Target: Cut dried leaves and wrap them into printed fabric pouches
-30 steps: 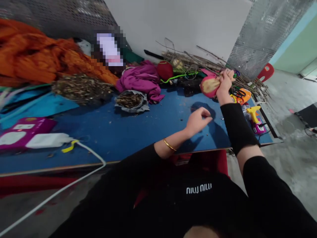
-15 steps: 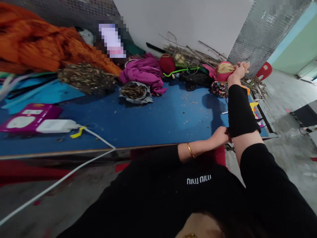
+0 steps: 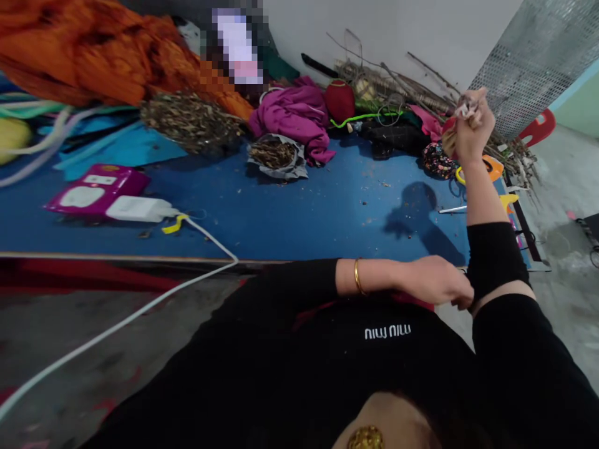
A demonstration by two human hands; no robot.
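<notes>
My right hand (image 3: 475,128) is raised over the table's right end, closed round the gathered neck of a cloth pouch (image 3: 450,142). The pouch is red and beige, and the hand hides most of it; crumpled cloth ends (image 3: 468,107) stick out above the fist. Near the right elbow, my left hand (image 3: 442,284) pinches the edge of a black sleeve band (image 3: 498,252). Bare skin shows above and below that band. A dark patterned ball-like bundle (image 3: 438,160) lies just below the pouch.
On the blue table (image 3: 327,212) are a purple power strip (image 3: 100,190) with a white cable (image 3: 140,343), dried leaves (image 3: 191,121), a foil bowl (image 3: 276,156), magenta cloth (image 3: 294,115) and orange cloth (image 3: 93,50). Twigs (image 3: 397,84) lie along the back; a red chair (image 3: 538,128) stands right.
The black sleeve band has slid from near the right wrist towards the elbow, drawn by my left hand. My right wrist has turned, so the pouch is now mostly behind the fist.
</notes>
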